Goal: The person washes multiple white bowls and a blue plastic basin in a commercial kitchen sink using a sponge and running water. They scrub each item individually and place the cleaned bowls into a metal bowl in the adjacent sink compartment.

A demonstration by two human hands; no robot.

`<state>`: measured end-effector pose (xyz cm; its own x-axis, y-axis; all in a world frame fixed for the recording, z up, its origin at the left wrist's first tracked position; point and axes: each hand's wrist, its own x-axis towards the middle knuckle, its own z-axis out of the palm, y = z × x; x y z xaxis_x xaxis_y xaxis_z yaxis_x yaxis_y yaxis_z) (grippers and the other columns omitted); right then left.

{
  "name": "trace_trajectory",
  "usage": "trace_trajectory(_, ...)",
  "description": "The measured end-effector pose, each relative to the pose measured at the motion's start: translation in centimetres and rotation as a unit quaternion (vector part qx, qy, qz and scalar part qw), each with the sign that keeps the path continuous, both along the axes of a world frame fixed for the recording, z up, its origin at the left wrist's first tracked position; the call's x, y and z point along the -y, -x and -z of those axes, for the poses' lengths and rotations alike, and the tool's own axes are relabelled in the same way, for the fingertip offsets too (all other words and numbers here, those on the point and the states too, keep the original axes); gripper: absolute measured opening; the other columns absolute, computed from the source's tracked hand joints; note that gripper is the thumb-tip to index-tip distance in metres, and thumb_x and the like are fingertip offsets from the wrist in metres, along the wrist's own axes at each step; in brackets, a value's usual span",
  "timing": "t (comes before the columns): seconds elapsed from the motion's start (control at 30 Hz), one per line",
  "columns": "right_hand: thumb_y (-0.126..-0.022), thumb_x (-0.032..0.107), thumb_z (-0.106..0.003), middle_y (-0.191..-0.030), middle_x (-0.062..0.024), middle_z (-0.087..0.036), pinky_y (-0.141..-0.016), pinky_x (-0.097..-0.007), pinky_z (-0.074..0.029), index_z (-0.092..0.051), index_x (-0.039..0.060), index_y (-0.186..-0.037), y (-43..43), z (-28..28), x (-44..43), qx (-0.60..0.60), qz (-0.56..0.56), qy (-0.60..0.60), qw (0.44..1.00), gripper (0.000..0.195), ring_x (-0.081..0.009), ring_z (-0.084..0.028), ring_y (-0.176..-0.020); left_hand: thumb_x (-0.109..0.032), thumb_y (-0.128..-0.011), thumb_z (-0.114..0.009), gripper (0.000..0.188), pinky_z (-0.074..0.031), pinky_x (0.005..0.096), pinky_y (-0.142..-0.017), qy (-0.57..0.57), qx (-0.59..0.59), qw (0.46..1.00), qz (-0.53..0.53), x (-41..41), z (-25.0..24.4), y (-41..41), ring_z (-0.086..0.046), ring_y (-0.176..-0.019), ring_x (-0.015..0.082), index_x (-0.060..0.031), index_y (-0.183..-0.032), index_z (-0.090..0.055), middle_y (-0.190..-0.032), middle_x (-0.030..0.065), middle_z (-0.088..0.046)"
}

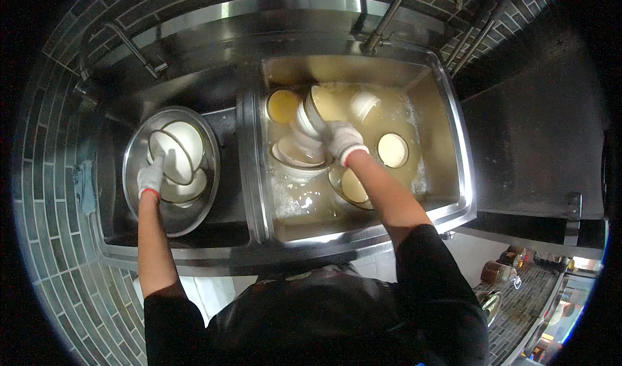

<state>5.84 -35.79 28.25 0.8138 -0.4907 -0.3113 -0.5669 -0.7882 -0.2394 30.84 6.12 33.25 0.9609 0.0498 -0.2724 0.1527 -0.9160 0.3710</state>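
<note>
My left hand [151, 174], in a white knit glove with a red cuff, grips a white bowl [171, 157] with a dark rim. That bowl is tilted over other white bowls [187, 140] in a round metal basin [214, 171] in the left sink. In the right sink, my right hand [344, 140], gloved alike, is on a tilted white bowl [318, 110] against more bowls; its fingers are partly hidden. Cloudy water surrounds a stack of bowls [299, 154], a yellowish bowl [283, 107], a tilted white bowl [364, 106] and a round bowl [392, 150].
A steel divider [255, 171] separates the sinks. Curved faucets rise behind the left sink [131, 50] and the right sink [384, 23]. A pale cloth [86, 186] hangs at the left wall. A dark counter surface [529, 137] extends on the right.
</note>
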Motion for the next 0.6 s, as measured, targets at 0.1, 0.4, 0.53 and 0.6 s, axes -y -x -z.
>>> trace_trajectory(0.1, -0.084, 0.026, -0.053, -0.106, -0.0171, -0.065, -0.089, -0.0395, -0.047, -0.067, 0.011, -0.104, -1.7, 2.8, 1.1, -0.033, 0.036, -0.042, 0.998, 0.029, -0.0324, -0.062, -0.1, -0.053, -0.077, -0.062, 0.08, -0.034, 0.0407, -0.104, -0.009, 0.127, 0.991, 0.028, 1.4, 1.3, 0.8, -0.048, -0.121, 0.0385, 0.0046, -0.13, -0.045, -0.126, 0.029, -0.051)
trace_trajectory(0.4, -0.08, 0.039, -0.061, -0.09, -0.022, -0.066, -0.081, -0.0403, -0.048, -0.067, 0.0061, -0.095, 2.6, 3.7, 3.9, 0.201, 0.135, -0.237, 0.941, 0.036, -0.0367, -0.063, -0.089, -0.016, -0.092, -0.053, 0.027, -0.044, 0.0296, -0.092, 0.448, -0.238, 0.82, 0.264, 26.4, -2.1, 18.6, -0.057, -0.106, 0.019, -0.0037, -0.116, -0.058, -0.113, 0.0087, -0.06)
trace_trajectory(0.53, -0.081, 0.027, -0.055, -0.086, -0.0194, -0.066, -0.079, -0.0405, -0.05, -0.068, 0.0086, -0.096, 4.7, -2.6, 0.5, 0.122, 0.047, -0.094, 0.987, 0.028, -0.0358, -0.064, -0.082, -0.026, -0.087, -0.061, 0.039, -0.049, 0.0341, -0.083, 0.49, -0.374, 0.773, 0.149, 34.1, 4.1, 21.6, -0.057, -0.099, 0.0192, -0.0053, -0.12, -0.055, -0.113, 0.0088, -0.057)
trace_trajectory(0.6, -0.076, 0.022, -0.057, -0.086, -0.0195, -0.066, -0.074, -0.04, -0.051, -0.067, 0.0067, -0.088, 6.0, -1.3, -1.0, 0.203, -0.017, 0.04, 0.978, 0.022, -0.0357, -0.064, -0.082, -0.033, -0.087, -0.06, 0.045, -0.047, 0.0333, -0.083, 0.554, -0.335, 0.745, 0.163, 35.1, 8.3, 22.5, -0.055, -0.1, 0.0192, -0.0034, -0.121, -0.053, -0.11, 0.0116, -0.057)
